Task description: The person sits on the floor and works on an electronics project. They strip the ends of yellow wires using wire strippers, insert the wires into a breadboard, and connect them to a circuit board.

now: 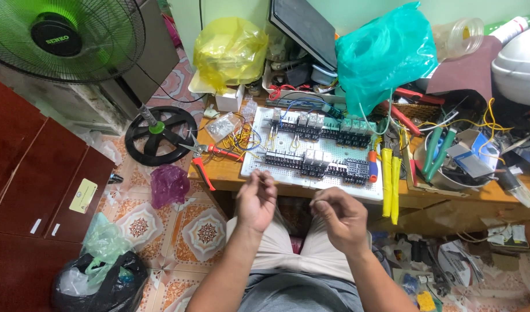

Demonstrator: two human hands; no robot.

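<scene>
Two bare hands are held up over the lap, just short of the wooden tabletop. The left hand is loosely curled, thumb and fingertips pinched together; the right hand is pinched likewise. What is pinched is too fine to be made out. Just beyond, a white breadboard crowded with black components and wires is laid flat near the tabletop's front edge, red-handled cutters to its left, yellow-handled pliers to its right. Farther back, yellow and green plastic bags are piled. Patterned floor tiles lie open at left, where a fan is cut off.
</scene>
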